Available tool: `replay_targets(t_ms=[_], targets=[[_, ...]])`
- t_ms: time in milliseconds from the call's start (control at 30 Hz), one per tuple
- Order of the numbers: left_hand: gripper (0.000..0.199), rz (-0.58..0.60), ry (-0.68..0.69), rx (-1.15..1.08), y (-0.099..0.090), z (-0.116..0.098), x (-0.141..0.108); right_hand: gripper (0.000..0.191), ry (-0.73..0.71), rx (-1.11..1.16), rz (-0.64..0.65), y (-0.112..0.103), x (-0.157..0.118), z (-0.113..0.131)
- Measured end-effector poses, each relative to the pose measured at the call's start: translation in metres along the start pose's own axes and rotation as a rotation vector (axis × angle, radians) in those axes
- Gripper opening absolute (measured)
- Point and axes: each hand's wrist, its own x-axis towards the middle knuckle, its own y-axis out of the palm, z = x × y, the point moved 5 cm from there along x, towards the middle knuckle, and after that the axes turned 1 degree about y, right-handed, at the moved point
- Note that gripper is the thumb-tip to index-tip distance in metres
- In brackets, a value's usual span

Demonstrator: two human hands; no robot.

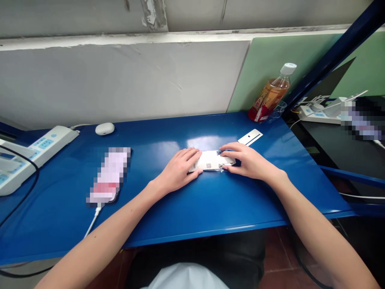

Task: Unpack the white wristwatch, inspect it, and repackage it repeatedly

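A small flat packet in clear plastic, white with a printed square code, lies on the blue table in front of me. My left hand grips its left end, fingers over the top and thumb along the near edge. At the other end, my right hand pinches the plastic between fingers and thumb. What is inside the packet cannot be made out. Just beyond my right hand lies a white card with a dark stripe and a dark dot.
A phone on a white cable lies at left, near a white earbud case and a power strip. A drink bottle stands at the back right beside a blue metal post. The blue table ends close to my body.
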Motion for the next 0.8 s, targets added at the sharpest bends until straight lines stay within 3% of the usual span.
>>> replay_targets(t_ms=[267,567,800], targets=[[0.050,-0.027,0.009,0.019,0.000,0.001,-0.001,0.018,0.023,0.031,-0.036,-0.016,-0.004,-0.003],[0.052,-0.011,-0.007,-0.015,-0.003,0.000,0.000,0.022,0.174,0.050,0.010,-0.026,-0.014,-0.021],[0.051,-0.023,-0.026,-0.058,-0.005,0.000,-0.001,0.019,0.235,0.087,-0.051,-0.042,-0.020,-0.031]])
